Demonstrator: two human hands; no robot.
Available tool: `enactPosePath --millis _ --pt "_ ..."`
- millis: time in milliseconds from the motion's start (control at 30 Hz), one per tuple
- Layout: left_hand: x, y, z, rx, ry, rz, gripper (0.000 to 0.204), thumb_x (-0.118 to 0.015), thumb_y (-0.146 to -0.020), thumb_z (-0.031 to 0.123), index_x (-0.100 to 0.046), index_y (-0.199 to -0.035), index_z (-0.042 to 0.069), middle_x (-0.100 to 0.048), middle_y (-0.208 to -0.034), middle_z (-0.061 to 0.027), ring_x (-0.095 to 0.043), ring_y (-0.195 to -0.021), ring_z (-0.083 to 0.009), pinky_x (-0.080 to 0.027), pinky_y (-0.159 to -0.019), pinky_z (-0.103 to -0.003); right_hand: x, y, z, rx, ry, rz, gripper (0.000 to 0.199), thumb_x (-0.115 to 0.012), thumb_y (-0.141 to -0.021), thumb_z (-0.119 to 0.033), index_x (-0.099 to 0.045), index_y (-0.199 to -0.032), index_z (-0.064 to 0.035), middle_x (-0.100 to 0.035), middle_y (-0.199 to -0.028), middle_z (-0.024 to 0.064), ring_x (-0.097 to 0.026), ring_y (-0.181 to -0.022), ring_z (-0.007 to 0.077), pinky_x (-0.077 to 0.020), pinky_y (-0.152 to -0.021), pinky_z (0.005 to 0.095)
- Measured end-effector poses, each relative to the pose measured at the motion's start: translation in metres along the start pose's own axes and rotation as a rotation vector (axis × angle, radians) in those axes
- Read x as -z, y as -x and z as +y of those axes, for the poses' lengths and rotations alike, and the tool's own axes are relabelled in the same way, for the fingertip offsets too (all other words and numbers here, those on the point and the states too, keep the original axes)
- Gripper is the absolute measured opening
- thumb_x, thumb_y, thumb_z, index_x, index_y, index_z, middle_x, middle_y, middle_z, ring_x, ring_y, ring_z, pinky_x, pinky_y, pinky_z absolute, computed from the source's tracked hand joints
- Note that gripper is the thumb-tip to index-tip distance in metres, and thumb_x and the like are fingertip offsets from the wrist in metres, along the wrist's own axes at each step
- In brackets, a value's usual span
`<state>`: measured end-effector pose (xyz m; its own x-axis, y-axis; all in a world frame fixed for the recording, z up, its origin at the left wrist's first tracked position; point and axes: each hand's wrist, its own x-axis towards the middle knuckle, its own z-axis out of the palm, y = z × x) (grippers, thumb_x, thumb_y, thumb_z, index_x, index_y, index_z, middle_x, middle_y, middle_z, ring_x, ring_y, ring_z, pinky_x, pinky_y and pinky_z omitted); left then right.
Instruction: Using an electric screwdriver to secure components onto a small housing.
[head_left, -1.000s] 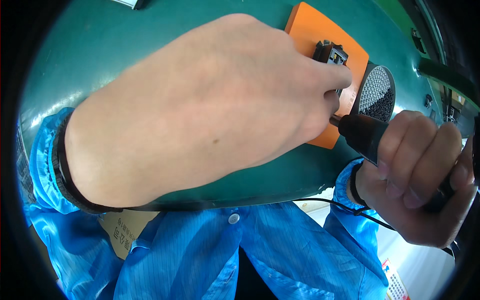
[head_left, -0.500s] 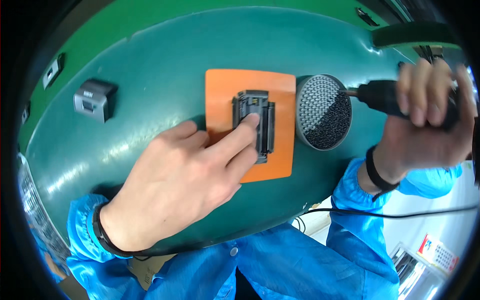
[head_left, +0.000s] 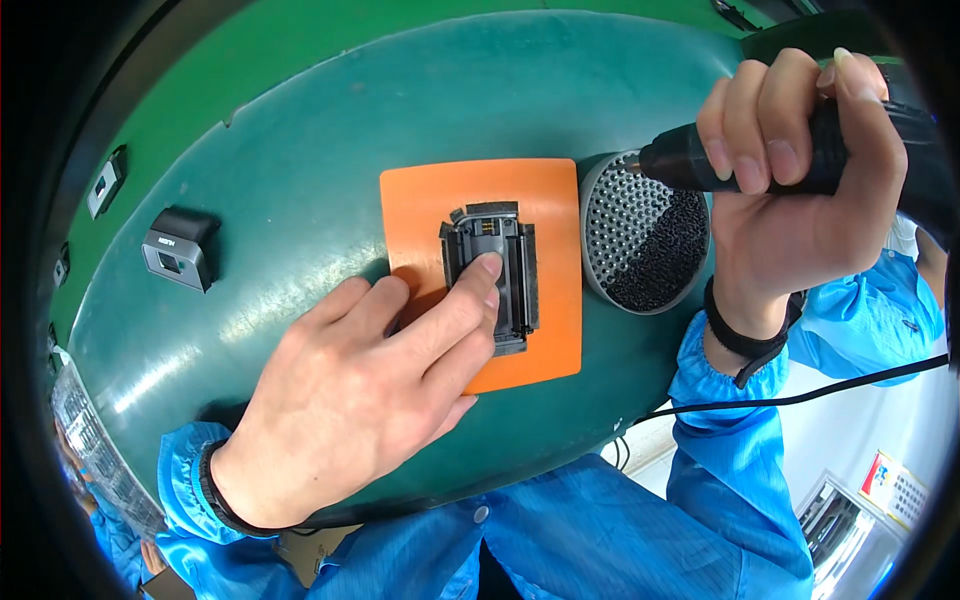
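Observation:
My left hand (head_left: 370, 385) is closed on a black plastic housing (head_left: 508, 262), its index fingertip pressing into the open inside. The housing lies on an orange mat (head_left: 555, 330), and my fingers hide part of its left side. My right hand (head_left: 790, 170) wraps round a black electric screwdriver (head_left: 680, 160), held almost level and pointing left. Its bit is over the upper part of a round grey screw dish (head_left: 612, 220). Small black screws (head_left: 655, 255) are heaped in the dish's lower right half, while rows of small holes show in the rest.
A grey and black device casing (head_left: 180, 248) stands at the left of the green table (head_left: 330, 110). Another similar casing (head_left: 107, 183) sits beyond the table's left edge. A black cable (head_left: 790, 400) runs across the lower right. A person's blue sleeve (head_left: 875, 320) shows at the right.
My right hand has moved the screwdriver left and slightly up, carrying its bit from the dish's right edge to its upper part. The left hand still holds the housing; the view has shifted a little.

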<state>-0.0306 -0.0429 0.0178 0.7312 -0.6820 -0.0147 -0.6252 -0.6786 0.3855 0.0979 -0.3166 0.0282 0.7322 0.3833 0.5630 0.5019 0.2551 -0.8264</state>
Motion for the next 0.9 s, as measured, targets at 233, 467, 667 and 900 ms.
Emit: enactPosePath --millis 233,467,667,900 --pt "-0.011 0.002 0.003 -0.006 -0.025 0.003 0.072 -0.089 -0.063 0.024 -0.068 -0.128 0.001 -0.059 -0.149 -0.0084 -0.063 -0.097 -0.0276 -0.057 -0.087 -0.039 -0.012 0.008 0.004 -0.005 -0.042 0.048 0.03 -0.041 -0.108 -0.025 -0.066 -0.118 -0.0098 -0.04 -0.064 0.0005 -0.038 -0.051 0.0128 -0.0366 -0.053 0.0327" --pt "0.015 -0.004 -0.004 -0.071 -0.033 0.006 0.071 -0.087 -0.065 0.024 -0.066 -0.129 -0.002 -0.058 -0.15 -0.0112 -0.064 -0.099 -0.0282 -0.057 -0.088 -0.04 -0.03 -0.014 -0.006 -0.024 0.008 0.265 0.017 -0.04 -0.111 -0.021 -0.054 -0.107 -0.0116 -0.039 -0.061 0.0005 -0.038 -0.05 0.0125 -0.0361 -0.051 0.0306" --pt "0.01 0.006 0.001 -0.086 -0.02 0.045 0.069 -0.087 -0.07 0.023 -0.065 -0.129 -0.004 -0.059 -0.145 -0.0133 -0.065 -0.096 -0.0283 -0.057 -0.085 -0.04 -0.06 -0.021 0.009 -0.023 0.28 0.386 0.017 -0.059 -0.101 0.005 -0.046 -0.103 -0.0062 -0.044 -0.056 0.0007 -0.043 -0.041 0.011 -0.0345 -0.04 0.0299" --pt "0.001 0.008 0.0 -0.026 0.037 0.004 0.064 -0.085 -0.076 0.023 -0.064 -0.13 -0.002 -0.058 -0.148 -0.0139 -0.068 -0.093 -0.0266 -0.057 -0.085 -0.039 -0.059 -0.024 -0.032 -0.094 -0.062 0.395 0.01 -0.048 -0.11 -0.016 -0.053 -0.105 -0.0087 -0.039 -0.058 -0.0021 -0.039 -0.046 0.0097 -0.0344 -0.044 0.0279"
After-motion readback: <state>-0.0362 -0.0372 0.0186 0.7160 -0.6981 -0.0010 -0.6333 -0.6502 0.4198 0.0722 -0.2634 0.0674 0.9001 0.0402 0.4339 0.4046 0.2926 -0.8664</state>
